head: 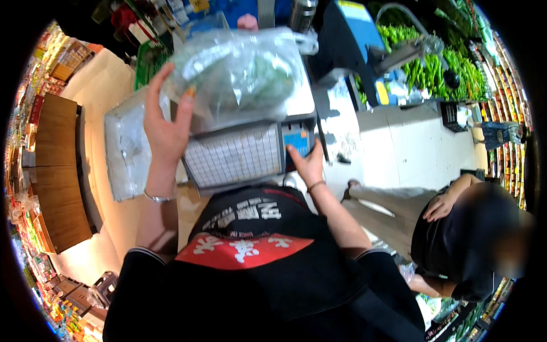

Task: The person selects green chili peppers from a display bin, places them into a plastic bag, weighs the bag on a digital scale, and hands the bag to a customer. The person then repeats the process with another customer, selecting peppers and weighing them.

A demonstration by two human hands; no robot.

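Observation:
A clear plastic bag point(239, 81) with green vegetables inside lies on the platform point(304, 96) of a weighing scale. At the bag's left side is my left hand point(167, 124), thumb and fingers spread; whether it touches the plastic I cannot tell. The scale's wide key panel point(235, 156), a grid of pale keys, faces me. My right hand point(308, 166) is at the small blue panel point(295, 140) to the right of those keys. Its thumb tip lies over the lower left of that panel, a finger stretches along the right edge, and nothing is held.
A translucent bin point(128, 149) stands left of the scale, with a green basket point(145, 64) behind it. Blue equipment point(357, 30) rises at the right, before heaped green peppers point(453, 72). Another person point(453, 239) is close at my right. A wooden counter point(60, 171) stands far left.

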